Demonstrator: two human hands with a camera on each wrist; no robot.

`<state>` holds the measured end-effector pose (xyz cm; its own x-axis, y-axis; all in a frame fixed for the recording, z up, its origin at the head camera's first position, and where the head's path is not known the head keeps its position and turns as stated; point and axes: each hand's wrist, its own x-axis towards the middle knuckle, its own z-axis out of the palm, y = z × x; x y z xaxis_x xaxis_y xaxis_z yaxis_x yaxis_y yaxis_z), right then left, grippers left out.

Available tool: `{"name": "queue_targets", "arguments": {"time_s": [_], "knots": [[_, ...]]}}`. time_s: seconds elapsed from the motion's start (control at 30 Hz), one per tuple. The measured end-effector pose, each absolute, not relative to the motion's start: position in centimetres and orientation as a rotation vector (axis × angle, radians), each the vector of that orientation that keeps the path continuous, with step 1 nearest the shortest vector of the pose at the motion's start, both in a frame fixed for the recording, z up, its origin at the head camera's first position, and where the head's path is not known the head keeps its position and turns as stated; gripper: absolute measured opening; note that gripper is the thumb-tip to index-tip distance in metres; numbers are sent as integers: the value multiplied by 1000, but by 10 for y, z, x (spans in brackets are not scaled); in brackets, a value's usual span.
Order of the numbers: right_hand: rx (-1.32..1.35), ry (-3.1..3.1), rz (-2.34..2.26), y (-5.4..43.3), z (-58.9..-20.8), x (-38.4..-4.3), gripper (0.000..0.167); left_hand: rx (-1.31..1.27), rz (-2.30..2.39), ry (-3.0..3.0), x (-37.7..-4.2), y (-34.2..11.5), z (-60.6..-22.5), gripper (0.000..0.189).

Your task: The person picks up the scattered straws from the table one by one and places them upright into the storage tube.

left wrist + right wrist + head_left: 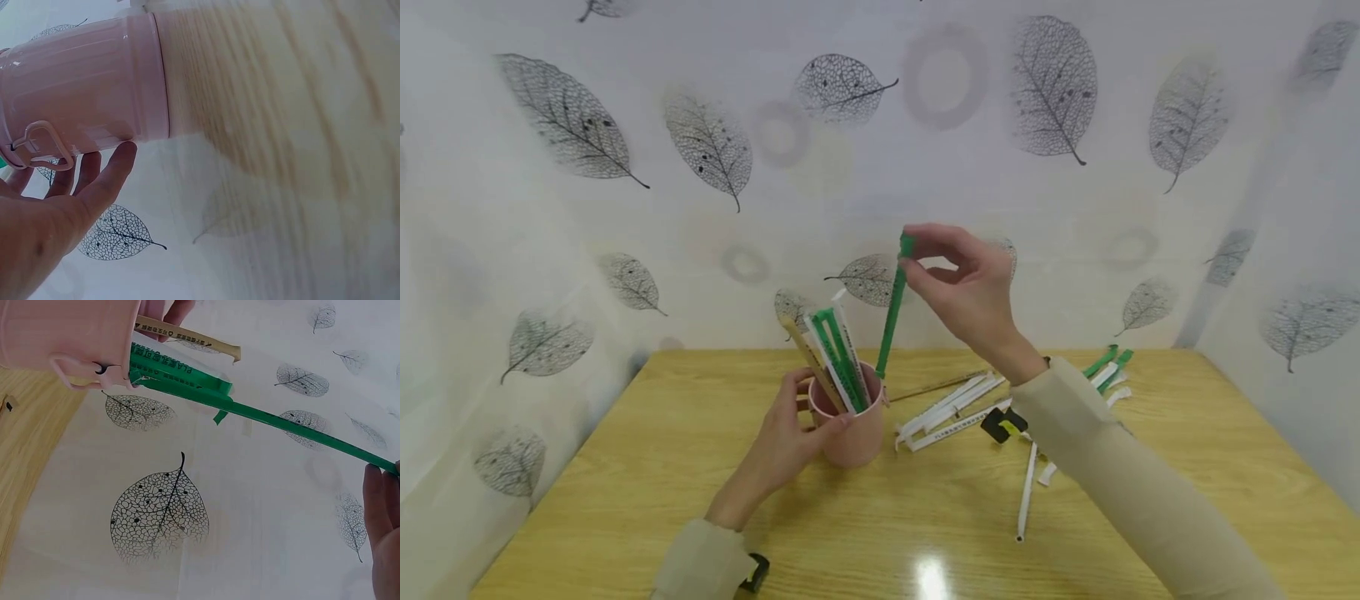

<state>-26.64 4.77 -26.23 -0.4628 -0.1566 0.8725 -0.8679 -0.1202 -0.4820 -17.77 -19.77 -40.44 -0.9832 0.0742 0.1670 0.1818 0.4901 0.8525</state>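
A small pink bucket (857, 442) stands upright on the table, and my left hand (778, 450) grips it, thumb at the near rim and fingers round the left side. In the left wrist view those fingers (111, 178) rest against the wall of the bucket (81, 87). My right hand (973, 287) pinches the top end of a green wrapped straw (891, 321) between thumb and fingers. That straw slants down, its lower end at the bucket's right rim. Inside the bucket lean green straws (842, 358), white-wrapped straws (829, 364) and a brown-wrapped straw (812, 362).
Several white-wrapped straws (955, 408) and a thin brown straw (936, 387) lie right of the bucket. More green straws (1101, 361) lie beyond my right forearm. One white straw (1027, 492) lies nearer the front. A leaf-patterned sheet (865, 183) hangs behind the table (820, 542).
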Motion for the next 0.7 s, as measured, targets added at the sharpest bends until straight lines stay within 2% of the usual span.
{"name": "queue_targets", "arguments": {"time_s": [0.7], "knots": [[1227, -1766, 1565, 22, -290, -274, 30, -213, -1546, -2618, -178, -198, -406, 79]]}}
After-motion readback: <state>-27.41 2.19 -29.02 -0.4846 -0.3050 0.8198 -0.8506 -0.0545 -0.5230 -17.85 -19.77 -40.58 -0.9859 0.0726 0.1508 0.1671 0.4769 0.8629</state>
